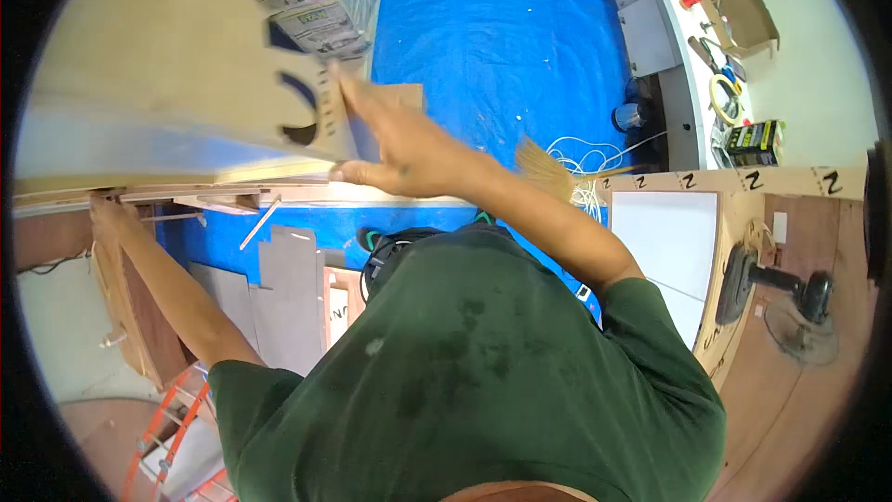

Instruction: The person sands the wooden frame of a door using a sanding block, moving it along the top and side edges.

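A large tan board [177, 65] with black printed marks fills the far left, its near edge running across in front of me. My right hand [400, 144] is closed on the board's right end, thumb on the near side and fingers along the far side; the fingers are slightly blurred. At far left, my left hand [113, 216] reaches up to the near edge of the board, its fingers bent around it and partly hidden. Thin wooden strips [260, 221] lie along and hang below that edge.
Blue sheeting [492, 37] covers the floor. A straw broom [544, 167] and a coiled white cable [585, 172] lie ahead right. A white counter [674, 19] holds tools and tape. Right stands a fan [804, 316]; lower left, an orange ladder [172, 428]. Grey panels [288, 279] lie below the board.
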